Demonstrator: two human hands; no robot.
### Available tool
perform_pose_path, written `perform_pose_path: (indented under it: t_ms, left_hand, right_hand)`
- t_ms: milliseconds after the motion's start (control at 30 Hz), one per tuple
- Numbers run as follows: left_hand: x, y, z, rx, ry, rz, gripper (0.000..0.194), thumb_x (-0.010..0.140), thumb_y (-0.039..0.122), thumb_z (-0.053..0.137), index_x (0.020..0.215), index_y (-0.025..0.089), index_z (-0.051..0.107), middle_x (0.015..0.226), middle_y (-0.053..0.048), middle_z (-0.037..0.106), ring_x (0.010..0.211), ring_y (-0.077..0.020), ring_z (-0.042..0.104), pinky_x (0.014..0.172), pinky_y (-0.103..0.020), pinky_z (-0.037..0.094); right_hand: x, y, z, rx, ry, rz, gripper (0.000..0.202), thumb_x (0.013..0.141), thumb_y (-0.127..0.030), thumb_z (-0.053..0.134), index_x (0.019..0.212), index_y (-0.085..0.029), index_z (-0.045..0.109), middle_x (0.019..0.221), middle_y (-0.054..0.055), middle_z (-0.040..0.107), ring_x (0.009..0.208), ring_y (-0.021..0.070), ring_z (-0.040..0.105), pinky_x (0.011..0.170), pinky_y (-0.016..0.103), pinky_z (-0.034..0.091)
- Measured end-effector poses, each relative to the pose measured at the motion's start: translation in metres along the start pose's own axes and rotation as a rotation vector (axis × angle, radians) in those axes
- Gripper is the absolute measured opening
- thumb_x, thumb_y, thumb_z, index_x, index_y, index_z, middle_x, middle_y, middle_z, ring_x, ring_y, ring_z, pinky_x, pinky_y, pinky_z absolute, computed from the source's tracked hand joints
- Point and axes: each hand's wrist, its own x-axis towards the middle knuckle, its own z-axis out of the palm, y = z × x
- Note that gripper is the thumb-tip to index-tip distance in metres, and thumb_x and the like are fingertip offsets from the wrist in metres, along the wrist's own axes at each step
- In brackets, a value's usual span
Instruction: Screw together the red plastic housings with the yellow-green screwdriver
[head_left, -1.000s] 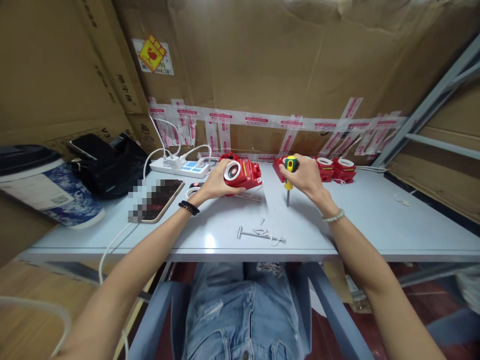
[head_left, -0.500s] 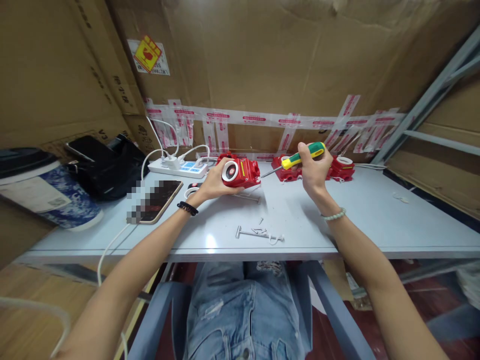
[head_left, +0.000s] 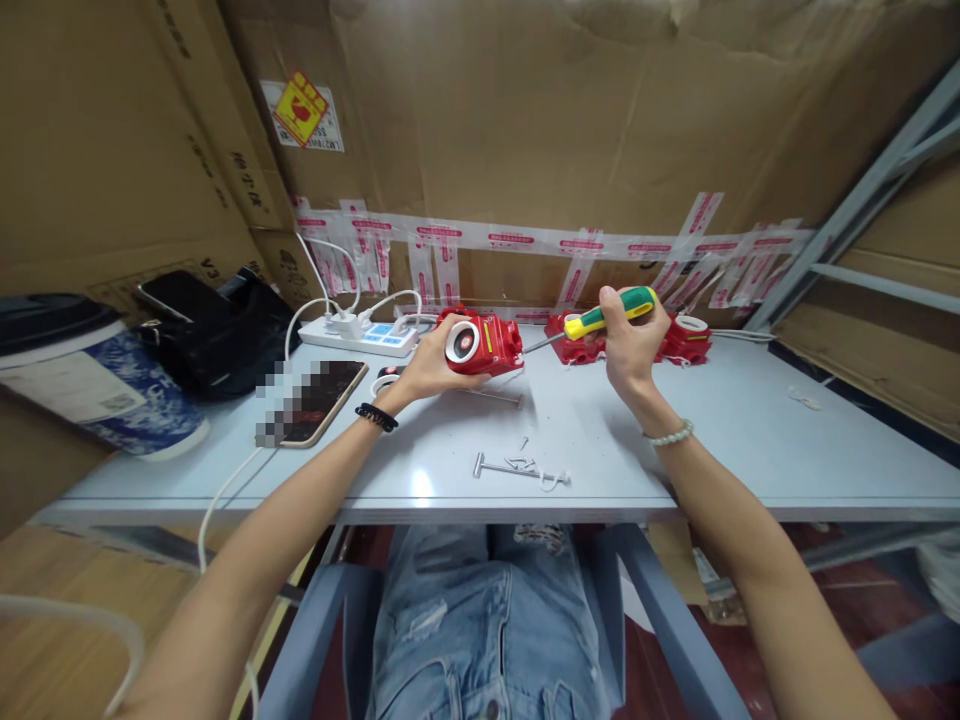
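Observation:
My left hand (head_left: 433, 366) is closed around a red plastic housing (head_left: 495, 343) with a white ring and a round dark centre on its face, held just above the table. My right hand (head_left: 634, 345) grips a screwdriver (head_left: 587, 322) with a yellow and green handle. Its thin metal shaft points left, and the tip meets or nearly meets the housing's right corner; contact is too small to tell. Below, on the table, lie a T-shaped metal rod (head_left: 517, 470), several small screws (head_left: 519, 462) and a thin white loop (head_left: 553, 482).
More red housings (head_left: 686, 338) stand along the back, behind my right hand. To the left are a white power strip (head_left: 358, 335) with cables, a phone (head_left: 319, 405), a black bag (head_left: 217, 340) and a large cup (head_left: 97, 380). Cardboard (head_left: 487, 120) walls the back.
Hardly anything differs. The whole view has shifted slightly, and both hands keep their hold, with the screwdriver still at the housing's corner.

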Motion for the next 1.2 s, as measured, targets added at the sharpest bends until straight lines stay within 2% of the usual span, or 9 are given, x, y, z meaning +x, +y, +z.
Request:
perform_pose_path:
  t_ms: [167, 333, 633, 767, 967, 1200]
  left_hand:
    - [-0.0008, -0.0002, -0.0003, -0.009, 0.021, 0.010, 0.071, 0.057, 0.040, 0.081, 0.116, 0.019, 0.047, 0.108, -0.005, 0.063, 0.097, -0.0235, 0.062, 0.085, -0.035, 0.050]
    - [-0.0003, 0.0010, -0.0008, 0.003, 0.011, 0.015, 0.071, 0.057, 0.042, 0.081, 0.115, 0.020, 0.047, 0.110, -0.006, 0.062, 0.100, -0.0245, 0.061, 0.086, -0.036, 0.049]
    - [0.0000, 0.0007, -0.0019, -0.001, 0.012, 0.004, 0.068, 0.057, 0.040, 0.081, 0.113, 0.020, 0.048, 0.104, -0.004, 0.064, 0.092, -0.0224, 0.062, 0.083, -0.035, 0.050]
    - [0.0001, 0.0020, -0.0020, -0.002, 0.009, -0.005, 0.070, 0.056, 0.039, 0.082, 0.114, 0.021, 0.047, 0.106, -0.004, 0.064, 0.094, -0.0233, 0.062, 0.084, -0.036, 0.049]
    - [0.0001, 0.0026, -0.0021, -0.026, 0.012, -0.021, 0.068, 0.056, 0.040, 0.081, 0.112, 0.020, 0.048, 0.103, -0.004, 0.064, 0.091, -0.0223, 0.063, 0.082, -0.036, 0.050]
    - [0.0000, 0.0020, -0.0033, -0.028, 0.001, -0.037, 0.068, 0.057, 0.043, 0.081, 0.112, 0.020, 0.048, 0.103, -0.004, 0.064, 0.093, -0.0232, 0.062, 0.084, -0.037, 0.050]
  right_hand:
    - [-0.0006, 0.0012, 0.0010, 0.003, 0.001, -0.021, 0.035, 0.069, -0.051, 0.073, 0.068, -0.025, 0.050, 0.054, -0.003, 0.052, 0.059, 0.0219, 0.066, 0.051, 0.040, 0.058]
    - [-0.0024, -0.0020, 0.0019, 0.006, 0.005, -0.022, 0.035, 0.069, -0.050, 0.074, 0.068, -0.025, 0.049, 0.055, -0.004, 0.053, 0.053, 0.0197, 0.064, 0.052, 0.041, 0.058]
    - [-0.0013, -0.0028, 0.0018, 0.031, 0.024, -0.028, 0.036, 0.065, -0.050, 0.076, 0.068, -0.025, 0.050, 0.053, -0.005, 0.052, 0.051, 0.0191, 0.064, 0.048, 0.038, 0.058]
    - [-0.0027, -0.0035, 0.0016, 0.018, -0.001, -0.032, 0.035, 0.069, -0.050, 0.074, 0.069, -0.024, 0.051, 0.054, -0.005, 0.052, 0.047, 0.0183, 0.062, 0.047, 0.039, 0.057]
    - [-0.0032, -0.0062, 0.0026, 0.018, 0.006, -0.026, 0.040, 0.066, -0.055, 0.074, 0.068, -0.024, 0.049, 0.053, -0.006, 0.051, 0.044, 0.0163, 0.059, 0.044, 0.036, 0.056]
    - [-0.0037, -0.0053, 0.0014, 0.006, -0.006, -0.044, 0.036, 0.068, -0.052, 0.073, 0.068, -0.026, 0.049, 0.055, -0.005, 0.054, 0.046, 0.0160, 0.061, 0.043, 0.033, 0.055]
